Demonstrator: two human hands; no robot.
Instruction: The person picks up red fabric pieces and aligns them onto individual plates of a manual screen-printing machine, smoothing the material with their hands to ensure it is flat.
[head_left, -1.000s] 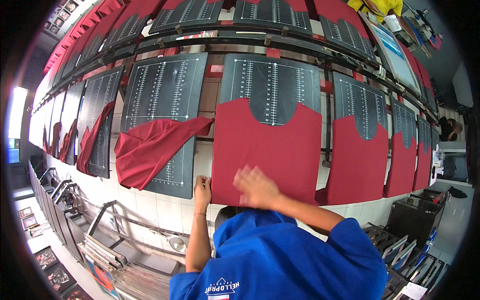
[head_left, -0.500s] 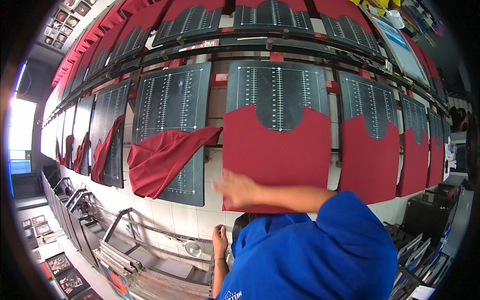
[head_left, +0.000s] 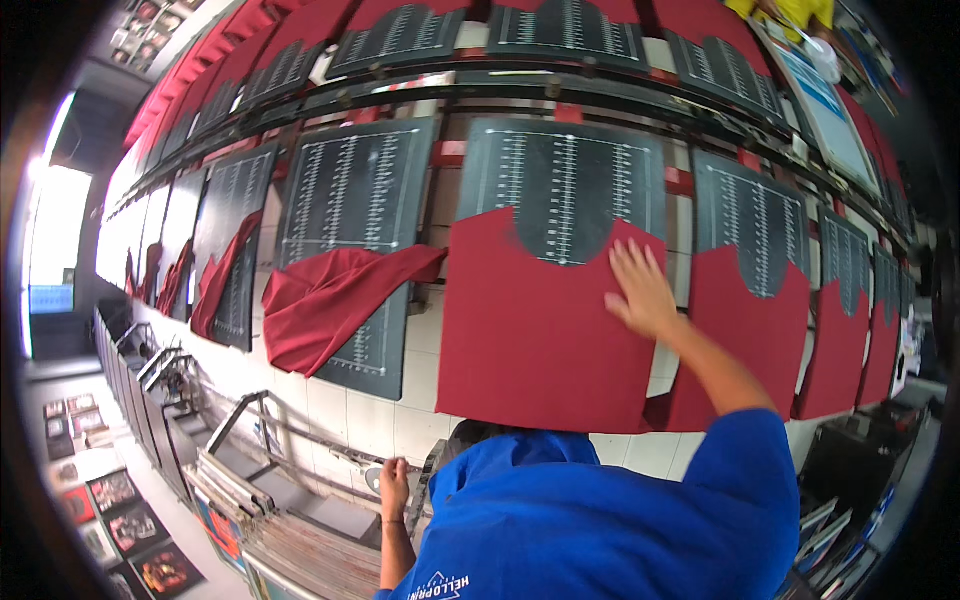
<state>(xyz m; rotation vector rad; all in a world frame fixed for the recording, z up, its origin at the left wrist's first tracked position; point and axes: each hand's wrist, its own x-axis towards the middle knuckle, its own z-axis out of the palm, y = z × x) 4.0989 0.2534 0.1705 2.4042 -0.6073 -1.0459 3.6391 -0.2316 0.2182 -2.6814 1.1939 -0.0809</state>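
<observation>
Our right grip [head_left: 645, 295], spread flat, touched the red shirt panel [head_left: 545, 345], which stretched leftward and nearer us; our left grip [head_left: 394, 485] curled farther off, its hold unclear.

Window [head_left: 58, 230]: left side, so glaringly white I have to squint.
Floor [head_left: 335, 405]: pale tiles laid in a grid.
Pictures [head_left: 163, 570]: dark prints grouped near left, more far left.
Stack [head_left: 320, 550]: thin flat frames packed together, near left.
Cabinet [head_left: 845, 460]: dark, boxy, near right.
</observation>
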